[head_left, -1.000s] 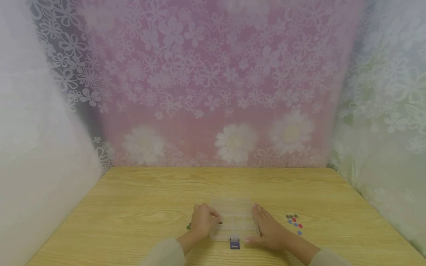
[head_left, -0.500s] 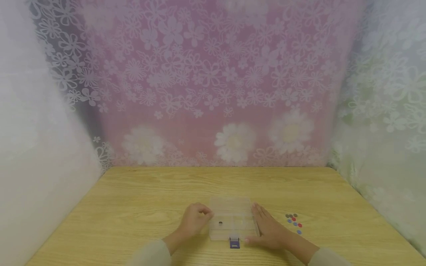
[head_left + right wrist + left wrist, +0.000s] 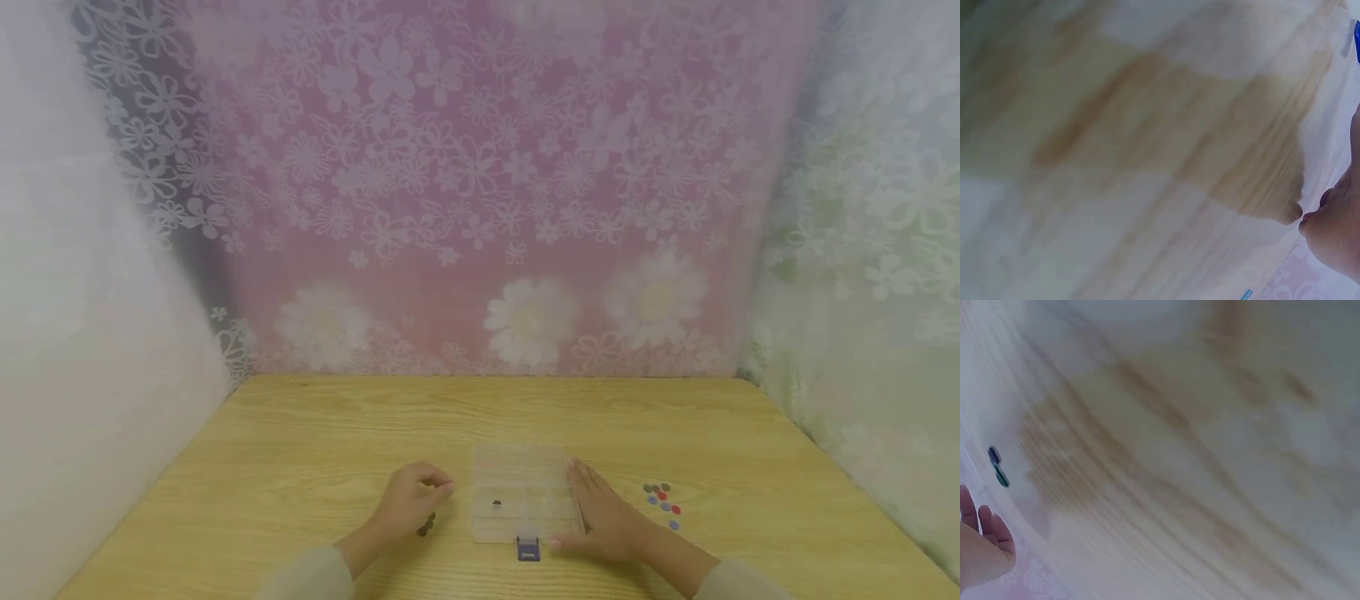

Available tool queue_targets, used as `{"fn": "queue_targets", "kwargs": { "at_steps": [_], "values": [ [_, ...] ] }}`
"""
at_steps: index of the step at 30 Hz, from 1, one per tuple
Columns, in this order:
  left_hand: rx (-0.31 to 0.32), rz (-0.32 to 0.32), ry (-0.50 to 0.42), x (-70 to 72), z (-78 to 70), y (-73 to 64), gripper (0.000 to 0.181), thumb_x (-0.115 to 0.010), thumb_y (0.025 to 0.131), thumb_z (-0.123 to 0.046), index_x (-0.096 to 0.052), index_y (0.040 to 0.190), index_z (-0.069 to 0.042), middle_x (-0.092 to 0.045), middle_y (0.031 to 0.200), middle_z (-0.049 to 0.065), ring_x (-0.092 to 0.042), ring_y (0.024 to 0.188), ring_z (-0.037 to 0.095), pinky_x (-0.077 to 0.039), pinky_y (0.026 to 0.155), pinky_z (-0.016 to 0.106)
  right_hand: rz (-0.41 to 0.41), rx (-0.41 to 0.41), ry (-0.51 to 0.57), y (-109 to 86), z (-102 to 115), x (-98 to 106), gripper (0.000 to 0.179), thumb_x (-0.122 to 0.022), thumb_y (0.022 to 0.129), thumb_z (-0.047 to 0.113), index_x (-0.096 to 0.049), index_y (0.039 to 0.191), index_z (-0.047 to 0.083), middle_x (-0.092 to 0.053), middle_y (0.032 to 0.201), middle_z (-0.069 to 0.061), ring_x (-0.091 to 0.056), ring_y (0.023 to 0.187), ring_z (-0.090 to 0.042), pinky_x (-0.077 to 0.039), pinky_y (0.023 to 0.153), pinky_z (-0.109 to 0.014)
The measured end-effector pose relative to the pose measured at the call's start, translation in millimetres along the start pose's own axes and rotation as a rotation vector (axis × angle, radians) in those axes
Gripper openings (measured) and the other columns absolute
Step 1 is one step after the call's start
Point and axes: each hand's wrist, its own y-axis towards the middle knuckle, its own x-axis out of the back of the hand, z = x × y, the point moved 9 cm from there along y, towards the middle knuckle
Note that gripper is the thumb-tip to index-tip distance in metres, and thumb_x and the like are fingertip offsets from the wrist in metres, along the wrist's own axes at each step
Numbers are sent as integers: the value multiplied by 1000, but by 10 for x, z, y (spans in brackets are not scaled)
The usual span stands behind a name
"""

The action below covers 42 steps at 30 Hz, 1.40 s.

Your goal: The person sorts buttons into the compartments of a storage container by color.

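Observation:
A clear plastic compartment box lies on the table, with a dark button-like disc in a left compartment. Left of the box, my left hand hovers with fingers loosely bent and nothing visible in them. Just under that hand lie several dark and green discs; two show edge-on beside the left fingers in the left wrist view. My right hand rests along the box's right side, fingers straight, thumb near the front edge. In the right wrist view, only part of this hand shows.
Several grey, blue and red discs lie on the wooden table to the right of the right hand. A dark blue tab sticks out at the box's front. Floral curtains enclose the table's back and sides.
My left hand has withdrawn from the box to the left, leaving the dark disc visible in the compartment, and now sits over the left discs. The right hand has stayed still.

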Motion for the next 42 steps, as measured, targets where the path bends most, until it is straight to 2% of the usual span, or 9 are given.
{"fn": "queue_targets", "kwargs": {
  "at_steps": [8,13,17,23,31,37,42],
  "values": [
    [24,-6,9,105,100,-53,12,-65,86,-15,-68,88,-4,-69,92,9,-61,92,26,-51,83,46,-16,1,-10,-27,7,24,108,-58,79,63,-14,142,-13,-10,149,-33,-13,139,-47,-17,111,-54],
    [28,17,9,143,179,-100,12,-65,86,-15,-67,89,-4,-67,92,7,-61,86,20,-53,77,30,-10,-5,-6,-17,-4,10,109,-58,79,63,-13,143,-13,-9,149,-33,-12,139,-47,-17,111,-54],
    [44,49,0,152,247,-129,14,-64,86,-15,-67,91,-2,-65,92,7,-60,84,17,-52,75,25,-9,0,4,-8,8,15,109,-59,79,62,-13,142,-14,-9,149,-34,-12,138,-48,-17,111,-55],
    [89,64,18,144,289,-136,13,-66,84,-15,-69,89,-4,-65,91,5,-58,85,16,-53,76,33,-7,1,8,-3,12,21,109,-59,79,61,-12,143,-13,-10,149,-34,-12,138,-48,-17,110,-56],
    [104,98,-12,80,297,-130,12,-68,82,-11,-70,87,0,-67,92,8,-62,90,25,-49,86,52,0,3,16,4,10,13,108,-59,80,61,-11,143,-13,-9,149,-34,-11,138,-48,-16,110,-57],
    [108,90,29,79,280,-123,7,-68,82,-11,-70,82,-4,-66,90,5,-59,90,20,-46,87,55,0,0,18,7,-5,-4,109,-59,80,61,-11,143,-13,-9,149,-34,-11,138,-48,-17,110,-57],
    [114,63,67,97,287,-102,5,-70,79,-10,-70,79,-5,-66,87,4,-57,89,22,-45,86,55,13,-20,38,4,-28,-25,109,-59,79,62,-10,144,-11,-8,150,-32,-10,139,-47,-16,111,-57]
  ]
}}
